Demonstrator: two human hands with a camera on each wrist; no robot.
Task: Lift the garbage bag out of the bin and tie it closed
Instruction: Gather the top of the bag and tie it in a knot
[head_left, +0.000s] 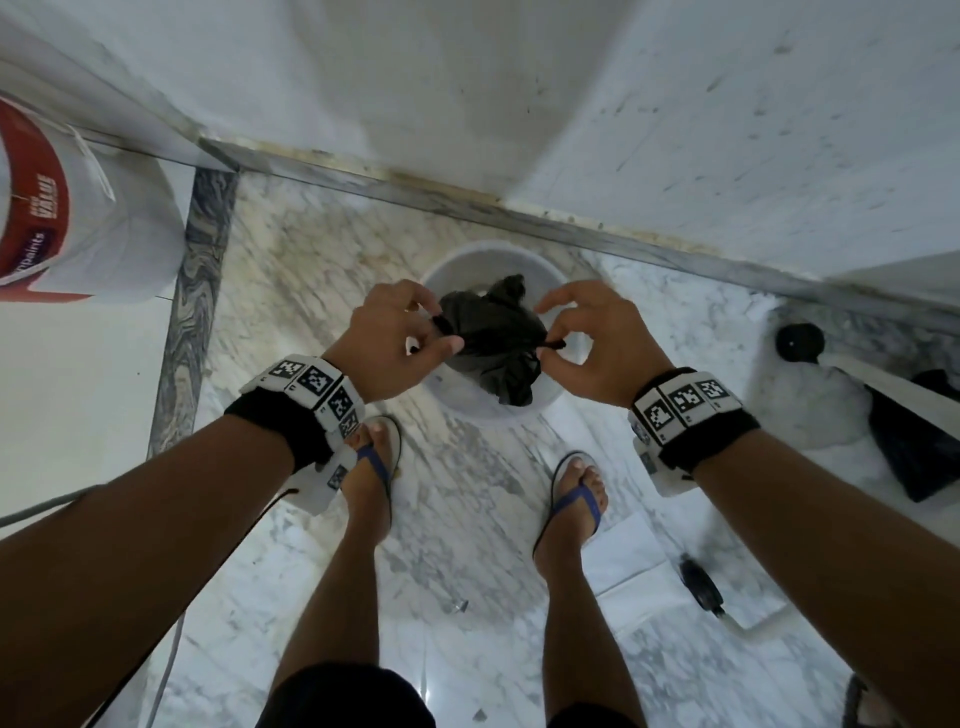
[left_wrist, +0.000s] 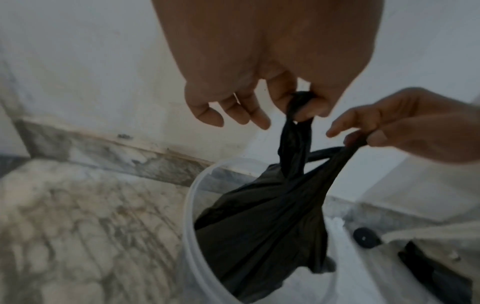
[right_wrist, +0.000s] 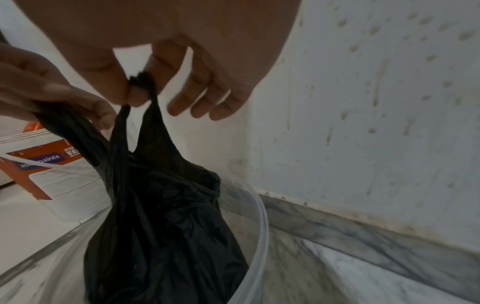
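A black garbage bag (head_left: 493, 343) hangs partly inside a white translucent bin (head_left: 452, 384) on the marble floor by the wall. My left hand (head_left: 400, 332) pinches one twisted corner of the bag (left_wrist: 298, 107) between thumb and forefinger. My right hand (head_left: 587, 338) pinches the other twisted corner (right_wrist: 141, 82) the same way. The two corners cross over each other above the bag's gathered neck (left_wrist: 309, 160). The bag's body (right_wrist: 161, 236) sags down into the bin, whose rim (right_wrist: 259, 216) circles it. The other fingers of both hands hang loosely spread.
A white paint bucket with a red label (head_left: 67, 218) stands at the left. At the right lie a black round object (head_left: 800, 340) and a dark bag (head_left: 919, 441). My feet in blue-strapped sandals (head_left: 576, 499) stand just in front of the bin. A stained wall (head_left: 727, 130) rises behind.
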